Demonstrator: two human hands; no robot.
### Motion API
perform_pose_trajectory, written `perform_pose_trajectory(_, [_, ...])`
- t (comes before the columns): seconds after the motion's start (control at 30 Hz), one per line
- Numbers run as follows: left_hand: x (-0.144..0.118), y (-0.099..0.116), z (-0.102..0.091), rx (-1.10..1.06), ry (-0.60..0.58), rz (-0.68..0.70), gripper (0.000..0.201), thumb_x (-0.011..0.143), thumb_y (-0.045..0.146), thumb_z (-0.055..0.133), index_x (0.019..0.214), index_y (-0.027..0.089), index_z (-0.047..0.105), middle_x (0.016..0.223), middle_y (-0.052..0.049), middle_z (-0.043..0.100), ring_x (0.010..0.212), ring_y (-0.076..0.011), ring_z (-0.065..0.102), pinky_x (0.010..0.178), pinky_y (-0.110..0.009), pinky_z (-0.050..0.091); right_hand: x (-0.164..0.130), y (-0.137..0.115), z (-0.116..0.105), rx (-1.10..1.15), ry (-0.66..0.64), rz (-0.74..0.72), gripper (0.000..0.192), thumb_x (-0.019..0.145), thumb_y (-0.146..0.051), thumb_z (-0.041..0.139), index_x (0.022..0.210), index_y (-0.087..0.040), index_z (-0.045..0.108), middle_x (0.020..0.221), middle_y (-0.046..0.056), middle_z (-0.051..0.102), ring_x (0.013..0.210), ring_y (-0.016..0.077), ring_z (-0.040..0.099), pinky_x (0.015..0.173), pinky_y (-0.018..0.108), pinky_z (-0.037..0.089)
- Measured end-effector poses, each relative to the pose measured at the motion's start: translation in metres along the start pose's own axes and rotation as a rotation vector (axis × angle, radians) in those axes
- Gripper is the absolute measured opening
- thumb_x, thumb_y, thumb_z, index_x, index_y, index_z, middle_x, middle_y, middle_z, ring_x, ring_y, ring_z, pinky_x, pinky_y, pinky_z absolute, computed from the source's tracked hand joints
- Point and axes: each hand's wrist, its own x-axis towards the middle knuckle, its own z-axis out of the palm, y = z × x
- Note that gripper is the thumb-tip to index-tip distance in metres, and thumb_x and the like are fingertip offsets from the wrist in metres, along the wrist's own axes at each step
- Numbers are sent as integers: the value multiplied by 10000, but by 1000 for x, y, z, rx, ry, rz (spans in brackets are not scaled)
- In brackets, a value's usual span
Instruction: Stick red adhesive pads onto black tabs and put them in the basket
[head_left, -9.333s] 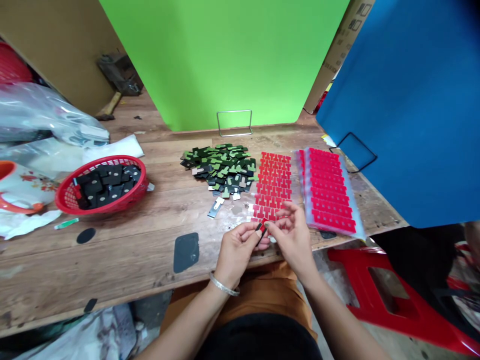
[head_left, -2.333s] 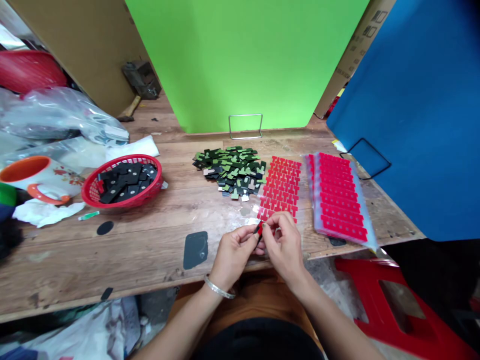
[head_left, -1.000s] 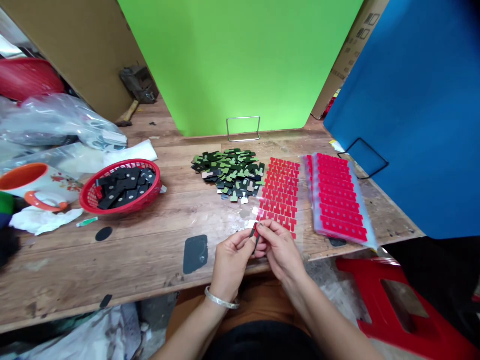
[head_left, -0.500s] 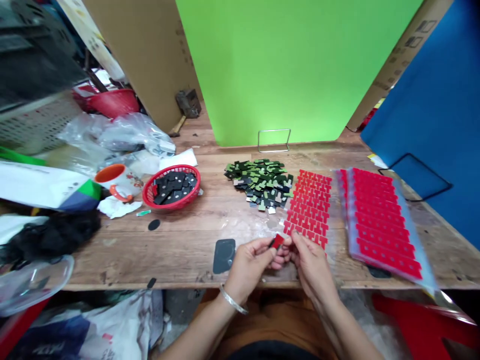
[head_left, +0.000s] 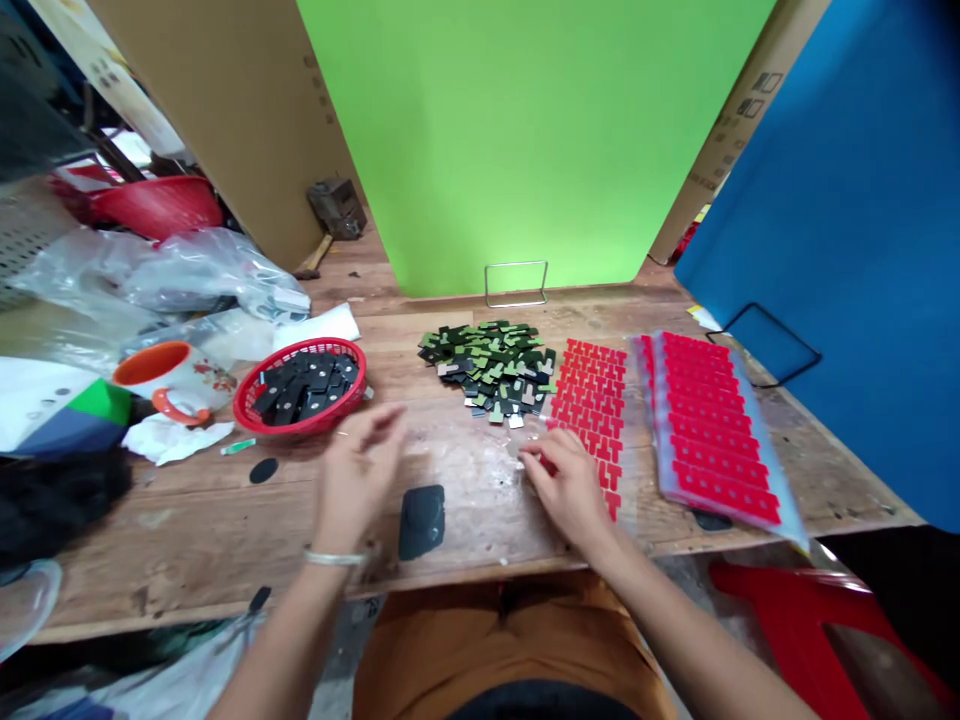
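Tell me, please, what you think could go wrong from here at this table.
The blurred left hand is close to the red basket full of black pieces; a bump might spill some. The loose pile of dark and green pieces lies close beside the red sheet, so some could slide onto it. The stack of red sheets has a corner reaching the front edge of the table, where a passing arm might drag it off.
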Motion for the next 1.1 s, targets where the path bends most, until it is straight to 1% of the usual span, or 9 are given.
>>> perform_pose_trajectory(0.1, [-35, 10, 38, -285, -287, -158, 264, 747, 339, 575, 926, 168, 668, 902, -65, 672, 823, -190, 602, 770, -280, 452, 32, 1, 14, -355, -86, -178, 123, 816, -180, 518, 814, -195, 641, 844, 77, 563, 858, 213, 467, 729, 323, 391])
perform_pose_trajectory(0.17, [-49, 14, 51, -368, -396, -213, 247, 738, 340, 587, 894, 173, 681, 871, -58, 680, 806, -188, 601, 745, -266, 448, 50, 6, 24, -538, -144, -232, 85, 800, -209, 553, 821, -179, 630, 863, 92, 544, 870, 226, 443, 719, 327, 382])
perform_pose_trajectory(0.33, [-53, 15, 48, -406, -459, -264, 239, 739, 352, 587, 860, 170, 684, 833, -50, 679, 782, -187, 593, 718, -264, 448, 68, 15, 35, -728, -253, -408, 192, 858, -194, 461, 745, -148, 609, 832, 104, 537, 842, 221, 426, 691, 327, 358])
perform_pose_trajectory(0.47, [-46, 6, 45, -429, -378, -253, 246, 737, 339, 597, 892, 165, 676, 894, -56, 675, 845, -181, 594, 780, -261, 441, 59, 9, 22, -541, -152, -428, 245, 888, -177, 387, 778, -157, 605, 842, 88, 551, 835, 196, 447, 727, 319, 357])
perform_pose_trajectory(0.6, [-42, 5, 51, -521, -272, -280, 385, 701, 319, 639, 1051, 162, 616, 1114, -87, 610, 1014, -192, 554, 890, -283, 407, 41, 0, 6, -21, 19, -139, 203, 869, -236, 432, 752, -175, 587, 804, 40, 552, 788, 156, 495, 699, 274, 383])
perform_pose_trajectory(0.67, [-40, 11, 55, -574, -314, -319, 426, 694, 321, 646, 1084, 156, 599, 1115, -92, 608, 990, -192, 563, 868, -288, 425, 30, -2, 2, 219, -4, 43, 217, 848, -287, 467, 695, -176, 573, 684, 2, 531, 667, 134, 495, 605, 245, 380])
perform_pose_trajectory(0.77, [-41, 20, 60, -622, -486, -380, 377, 701, 353, 634, 1013, 141, 639, 893, -74, 669, 761, -164, 604, 718, -269, 475, 12, -1, 0, 462, -106, 278, 247, 818, -370, 501, 685, -177, 578, 528, -49, 458, 484, 100, 416, 478, 215, 323])
perform_pose_trajectory(0.9, [-47, 24, 65, -574, -591, -366, 281, 710, 364, 623, 855, 130, 681, 663, -35, 640, 586, -123, 563, 578, -222, 454, -6, 2, -3, 508, -112, 322, 219, 794, -339, 535, 681, -166, 609, 569, -39, 501, 499, 90, 433, 494, 209, 343])
perform_pose_trajectory(1.1, [-59, 23, 76, -611, -582, -408, 284, 678, 291, 678, 929, 158, 664, 743, -19, 658, 644, -115, 584, 621, -205, 464, -26, 5, -12, 380, -56, 207, 103, 777, -233, 564, 825, -175, 634, 716, 8, 597, 628, 124, 535, 560, 229, 428])
